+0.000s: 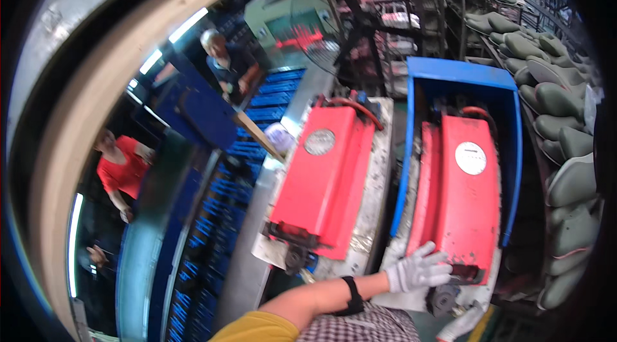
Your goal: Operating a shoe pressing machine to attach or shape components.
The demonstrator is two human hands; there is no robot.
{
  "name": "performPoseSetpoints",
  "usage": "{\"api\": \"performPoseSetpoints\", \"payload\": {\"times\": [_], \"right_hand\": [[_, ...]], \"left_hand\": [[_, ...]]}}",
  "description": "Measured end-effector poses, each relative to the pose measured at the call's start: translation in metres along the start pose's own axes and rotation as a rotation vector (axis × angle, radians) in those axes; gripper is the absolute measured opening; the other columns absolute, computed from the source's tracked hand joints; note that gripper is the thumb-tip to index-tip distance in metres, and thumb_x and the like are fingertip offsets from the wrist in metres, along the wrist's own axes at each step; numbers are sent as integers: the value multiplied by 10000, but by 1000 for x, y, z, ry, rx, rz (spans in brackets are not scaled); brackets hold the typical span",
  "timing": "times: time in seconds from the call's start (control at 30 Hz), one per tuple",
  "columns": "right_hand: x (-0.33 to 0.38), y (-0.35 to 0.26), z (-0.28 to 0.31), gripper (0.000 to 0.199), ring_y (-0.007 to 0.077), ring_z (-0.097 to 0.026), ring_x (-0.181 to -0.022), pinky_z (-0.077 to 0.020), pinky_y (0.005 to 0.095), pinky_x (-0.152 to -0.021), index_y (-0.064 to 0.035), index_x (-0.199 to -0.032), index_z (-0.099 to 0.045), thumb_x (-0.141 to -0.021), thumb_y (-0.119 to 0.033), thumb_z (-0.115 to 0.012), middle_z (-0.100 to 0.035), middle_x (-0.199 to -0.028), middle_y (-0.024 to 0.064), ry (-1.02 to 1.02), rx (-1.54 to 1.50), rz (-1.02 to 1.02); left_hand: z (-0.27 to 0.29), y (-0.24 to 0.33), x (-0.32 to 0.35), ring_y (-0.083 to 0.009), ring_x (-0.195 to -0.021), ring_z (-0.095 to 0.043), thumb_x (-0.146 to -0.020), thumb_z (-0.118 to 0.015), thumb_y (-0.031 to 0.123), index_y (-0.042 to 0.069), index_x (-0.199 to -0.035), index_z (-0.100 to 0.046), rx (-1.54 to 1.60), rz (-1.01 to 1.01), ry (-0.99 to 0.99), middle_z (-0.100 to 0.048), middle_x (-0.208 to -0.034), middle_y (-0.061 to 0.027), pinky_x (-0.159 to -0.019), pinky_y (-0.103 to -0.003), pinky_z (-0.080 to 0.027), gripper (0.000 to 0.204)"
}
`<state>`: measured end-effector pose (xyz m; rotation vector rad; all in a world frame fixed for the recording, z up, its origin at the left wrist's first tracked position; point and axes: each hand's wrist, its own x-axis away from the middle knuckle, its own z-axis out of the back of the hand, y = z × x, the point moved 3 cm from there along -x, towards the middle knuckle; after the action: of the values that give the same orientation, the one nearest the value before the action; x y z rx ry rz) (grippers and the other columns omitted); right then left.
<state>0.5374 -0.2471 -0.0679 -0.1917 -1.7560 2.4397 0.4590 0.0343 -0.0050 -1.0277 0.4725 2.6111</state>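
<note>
Work at the right red unit (470, 210) looks under way in the head view, the only one: its long cover sits in place on a worn base plate (397, 249), and the gloved left hand (421, 269) lies across the front left corner, fingers spread and grasping nothing, seemingly touching the cover. The gloved right hand (461, 324), partly cut off by the lower rim, is near the black knob (441, 300) below that plate's front edge; whether it grasps anything cannot be told. What is finished inside the unit is hidden, so only handling at the front end can be judged as unfinished. A left red unit (321, 181) fills most of its own pale plate, its cover also down, with no hand on it. Around the right unit stands a blue hood (463, 71), open toward the front. Beyond are racks of grey-green shoe-shaped pieces (565, 126), a dark fan (360, 24), a blue slatted bed (279, 98), and two co-workers, one in a red shirt (123, 168), one in a dark shirt (228, 71).
</note>
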Motion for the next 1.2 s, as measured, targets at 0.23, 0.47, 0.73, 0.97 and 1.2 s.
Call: {"api": "performPoseSetpoints", "payload": {"times": [0.23, 0.47, 0.73, 0.97, 1.2], "right_hand": [[1, 25, 10, 461, 278, -610, -943, -498, 396, -852, 52, -1152, -652, -1094, -358, -449, -646, -1077, 155, -48, 103, 197], [14, -27, -3, 383, 312, -666, -1031, -604, 422, -828, 73, -1211, -656, -1099, -261, -507, -685, -1179, 213, -67, -172, -244], [9, -18, 3, 372, 361, -650, -1043, -567, 453, -885, 72, -1285, -626, -1100, -235, -526, -671, -1210, 246, -98, 38, 106], [2, -10, 9, 374, 358, -651, -1048, -568, 450, -884, 75, -1290, -624, -1102, -232, -521, -672, -1207, 246, -88, 59, 156], [14, -48, -6, 376, 354, -651, -1053, -569, 447, -883, 78, -1295, -621, -1103, -228, -516, -673, -1204, 246, -147, -23, 82]], "left_hand": [[2, 3, -1, -296, -1317, -574, -872, -650, 169, 217, -1209, -618, -10, 30, -50, -624, -1331, -23, -1085, -658, -401, 342], [-5, 1, 4, -331, -1342, -555, -872, -582, 233, 204, -1256, -655, -9, -18, -45, -637, -1381, -55, -1135, -668, -359, 392], [-2, 1, 4, -375, -1367, -535, -884, -602, 201, 161, -1265, -614, 72, 11, -71, -631, -1338, -91, -1160, -691, -331, 383], [-3, 1, 3, -369, -1378, -524, -880, -624, 189, 169, -1248, -607, 20, -3, 72, -614, -1339, -76, -1172, -687, -321, 370], [-9, -7, -1, -417, -1410, -490, -843, -628, 206, 173, -1197, -590, 135, 45, -329, -619, -1329, -112, -1213, -725, -244, 357]]}}
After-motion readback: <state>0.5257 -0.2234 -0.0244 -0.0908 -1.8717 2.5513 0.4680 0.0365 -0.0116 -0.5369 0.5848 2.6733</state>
